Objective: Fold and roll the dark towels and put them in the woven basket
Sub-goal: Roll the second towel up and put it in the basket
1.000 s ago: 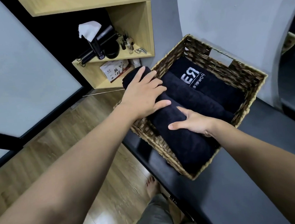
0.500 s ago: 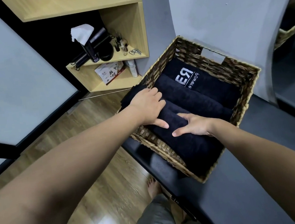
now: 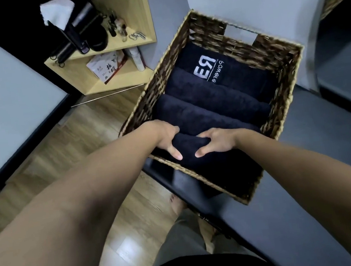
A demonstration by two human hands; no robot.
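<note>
At the bottom of my view I see a dark shirt edge and a grey trouser leg (image 3: 183,238), with a bare foot (image 3: 177,205) on the wooden floor (image 3: 94,129) just beside the dark padded bench (image 3: 306,161). Both forearms reach forward and converge over the near end of the woven basket (image 3: 284,88), which sits on that bench against the pale wall. My left hand (image 3: 166,138) comes in from the left, its fingers curled over the top of the nearest rolled towel (image 3: 194,152) and its thumb pressed down the towel's near face. My right hand (image 3: 215,141) mirrors it from the right, thumb stretched toward the left thumb, fingers bent over the roll's far side, so both hands grip the same towel close together, thumbs nearly meeting. That towel lies inside the basket along its near wall, touching the next roll. Beyond it I count two more dark rolls (image 3: 215,105) lying side by side, and at the far end a logo towel (image 3: 224,69) with pale stitched lettering facing up. Farther off on the left stands a wooden corner shelf (image 3: 106,83) holding a tissue box (image 3: 106,67), a white bottle (image 3: 137,58) and dark items with a white tissue (image 3: 56,14) sticking up; the small things there are too blurred to name.
</note>
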